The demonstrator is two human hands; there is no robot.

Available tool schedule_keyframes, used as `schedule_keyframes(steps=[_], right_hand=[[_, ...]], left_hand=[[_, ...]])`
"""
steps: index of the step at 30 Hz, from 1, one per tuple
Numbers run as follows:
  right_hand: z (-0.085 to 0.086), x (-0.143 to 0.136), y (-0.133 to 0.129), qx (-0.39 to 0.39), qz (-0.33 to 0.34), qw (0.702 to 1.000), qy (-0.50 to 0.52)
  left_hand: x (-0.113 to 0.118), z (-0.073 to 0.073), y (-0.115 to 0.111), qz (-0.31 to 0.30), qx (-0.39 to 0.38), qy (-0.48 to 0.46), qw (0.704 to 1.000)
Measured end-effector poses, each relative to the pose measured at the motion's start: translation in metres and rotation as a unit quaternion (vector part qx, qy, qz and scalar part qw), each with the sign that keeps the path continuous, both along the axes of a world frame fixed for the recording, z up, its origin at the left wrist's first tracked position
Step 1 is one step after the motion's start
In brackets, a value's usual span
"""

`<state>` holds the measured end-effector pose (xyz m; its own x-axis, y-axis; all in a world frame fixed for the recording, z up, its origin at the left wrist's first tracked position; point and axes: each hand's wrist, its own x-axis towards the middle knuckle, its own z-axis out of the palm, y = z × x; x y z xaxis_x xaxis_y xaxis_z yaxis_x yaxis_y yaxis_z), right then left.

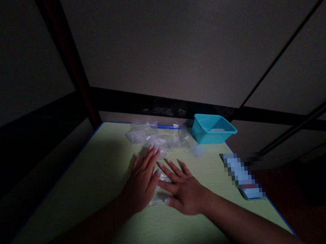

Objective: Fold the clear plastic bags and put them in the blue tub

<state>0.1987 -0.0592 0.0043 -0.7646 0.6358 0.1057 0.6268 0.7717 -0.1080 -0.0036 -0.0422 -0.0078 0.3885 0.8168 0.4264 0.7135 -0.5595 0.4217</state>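
Observation:
My left hand (pixel 141 180) is open, its fingers stretched toward the far side of the table. Beside it my right hand (pixel 183 190) lies open with spread fingers. Between and partly under both hands is a flat clear plastic bag (pixel 157 197), much of it covered by my fingers. Just past my fingertips several clear bags with whitish contents (pixel 158 140) lie in a loose row. Neither hand is closed around anything.
A turquoise basket (pixel 213 138) with something pale inside stands at the table's far right corner. A pixelated light-blue packet (pixel 242 176) lies at the right edge. The pale green table (pixel 99 170) has blue edging. A dark-banded wall rises behind.

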Motion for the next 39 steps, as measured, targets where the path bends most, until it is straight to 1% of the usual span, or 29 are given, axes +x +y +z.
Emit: schedule_keyframes(steps=[4,6,8,10,11,12,13,15,17,20,24,27,32,39], right_hand=[[0.000,0.001,0.001,-0.002,0.001,1.000,0.021],[0.002,0.006,0.005,-0.011,-0.021,0.998,0.062],[0.006,0.014,0.013,-0.007,-0.087,0.986,0.143],[0.012,0.025,0.022,0.008,-0.178,0.960,0.215],[0.014,0.030,0.026,0.009,-0.217,0.951,0.222],[0.016,0.034,0.030,0.003,-0.241,0.948,0.210],[0.017,0.037,0.033,-0.006,-0.250,0.951,0.180],[0.018,0.040,0.036,-0.026,-0.247,0.962,0.112],[0.015,0.038,0.036,-0.036,-0.243,0.966,0.077],[0.009,0.032,0.034,-0.041,-0.254,0.962,0.086],[0.006,0.025,0.030,-0.042,-0.260,0.960,0.089],[0.008,0.023,0.026,-0.052,-0.261,0.961,0.070],[0.013,0.020,0.021,-0.096,-0.258,0.960,0.058],[0.010,0.013,0.020,-0.114,-0.269,0.950,0.111]], left_hand=[[0.004,-0.001,-0.004,-0.011,0.047,0.068,0.997],[0.005,0.001,-0.006,-0.008,0.068,0.091,0.994],[0.005,0.004,-0.007,-0.018,0.077,0.115,0.990],[0.003,0.006,-0.009,-0.051,0.072,0.147,0.985],[0.003,0.006,-0.011,-0.077,0.065,0.165,0.981],[0.002,0.006,-0.012,-0.108,0.059,0.184,0.975],[0.002,0.005,-0.014,-0.139,0.052,0.202,0.968],[0.003,0.003,-0.017,-0.177,0.045,0.228,0.956],[0.004,-0.001,-0.019,-0.174,0.047,0.241,0.954],[0.004,-0.007,-0.019,-0.142,0.052,0.256,0.955],[0.001,-0.013,-0.018,-0.164,0.031,0.300,0.939],[0.000,-0.013,-0.018,-0.180,0.021,0.318,0.931],[0.000,-0.010,-0.020,-0.173,0.035,0.316,0.932],[0.000,-0.014,-0.020,-0.163,0.037,0.314,0.935]])
